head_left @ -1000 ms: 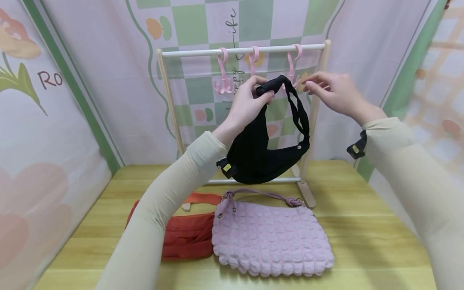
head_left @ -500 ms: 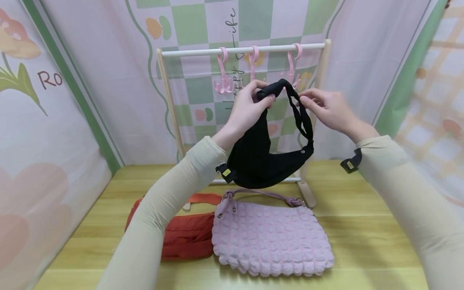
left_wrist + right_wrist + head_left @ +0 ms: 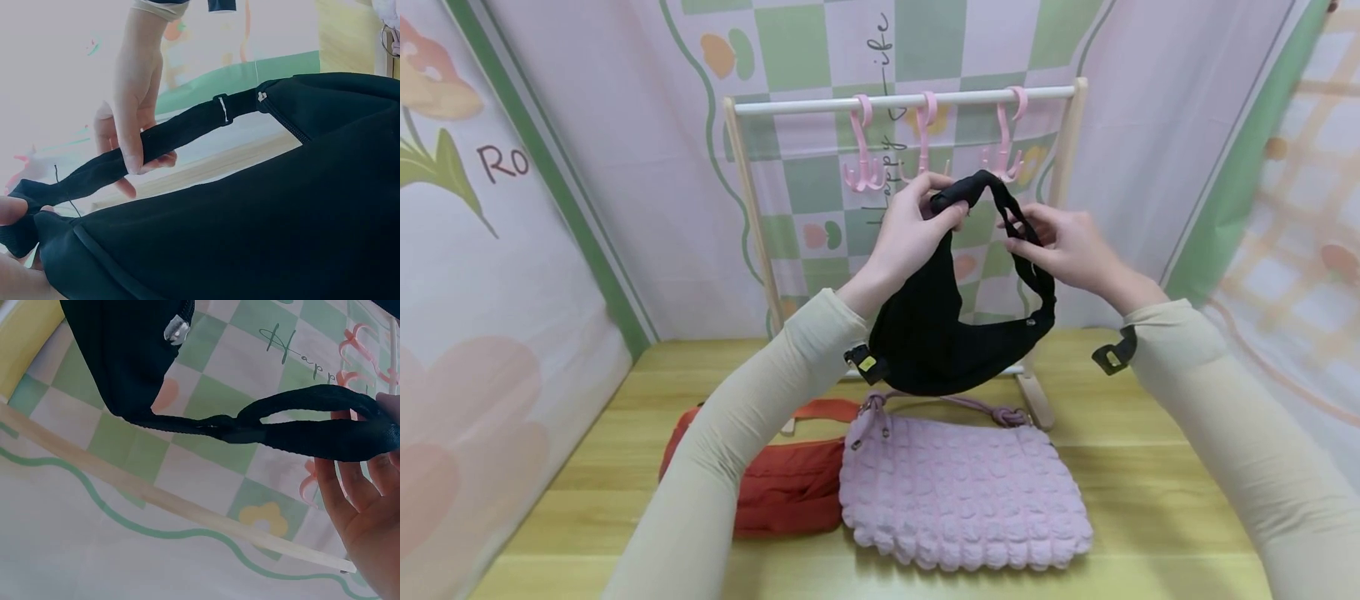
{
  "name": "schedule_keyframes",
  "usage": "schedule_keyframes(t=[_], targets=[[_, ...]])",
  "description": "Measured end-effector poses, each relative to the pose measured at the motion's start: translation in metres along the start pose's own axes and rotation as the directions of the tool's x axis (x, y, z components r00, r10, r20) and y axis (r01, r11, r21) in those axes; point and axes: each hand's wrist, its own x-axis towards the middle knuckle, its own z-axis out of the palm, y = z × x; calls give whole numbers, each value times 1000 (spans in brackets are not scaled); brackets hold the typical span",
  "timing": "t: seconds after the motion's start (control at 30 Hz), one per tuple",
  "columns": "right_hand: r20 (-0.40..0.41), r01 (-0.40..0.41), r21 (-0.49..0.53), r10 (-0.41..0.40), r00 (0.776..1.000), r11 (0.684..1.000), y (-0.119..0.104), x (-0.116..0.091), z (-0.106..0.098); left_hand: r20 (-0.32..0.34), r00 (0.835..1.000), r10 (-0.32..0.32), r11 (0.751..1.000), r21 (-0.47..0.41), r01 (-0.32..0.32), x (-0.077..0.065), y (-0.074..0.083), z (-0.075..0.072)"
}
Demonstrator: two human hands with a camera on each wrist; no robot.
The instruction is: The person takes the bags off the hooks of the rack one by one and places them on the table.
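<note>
A black crescent-shaped shoulder bag [image 3: 940,346] hangs in the air in front of the rack. My left hand [image 3: 917,221] pinches the upper end of its strap between thumb and fingers. At the strap's right side, my right hand [image 3: 1067,246] holds the twisted band, thumb in front and fingers behind. The left wrist view shows the strap [image 3: 187,128] running past a small slider to the bag's zipped end, with the right hand [image 3: 134,106] across it. In the right wrist view the strap [image 3: 319,439] forms a loop over the fingers.
Behind stands a rack [image 3: 805,107] with a white bar and wooden legs. Three pink hooks [image 3: 861,154] hang from the bar. A pink puffy handbag [image 3: 966,492] and an orange-red bag [image 3: 790,492] lie side by side on the wooden table [image 3: 1150,483].
My right hand has come down and left from beside the strap and taken hold of it. The black bag has sunk slightly and its strap side has shifted a little right.
</note>
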Motion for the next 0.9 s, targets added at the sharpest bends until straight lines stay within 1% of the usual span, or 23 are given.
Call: schedule_keyframes(t=[0.1, 0.23, 0.4, 0.6, 0.9], targets=[[4, -11, -7, 11, 1000, 1000, 1, -2, 1, -1, 1000, -5, 1000, -10, 5, -1, -3, -1], [4, -16, -37, 16, 1000, 999, 2, -4, 3, -4, 1000, -15, 1000, 0, 15, -3, -5, -1], [-8, -17, -30, 17, 1000, 999, 4, -7, 5, -8, 1000, -4, 1000, -10, 4, -6, -8, -2], [-14, -16, 41, 17, 1000, 999, 4, -10, 5, -8, 1000, -1, 999, -36, 0, -9, -10, -4], [17, -78, 181, 76, 997, 980, -1, -16, 0, -17, 1000, 16, 998, -58, -17, -13, -13, -8]])
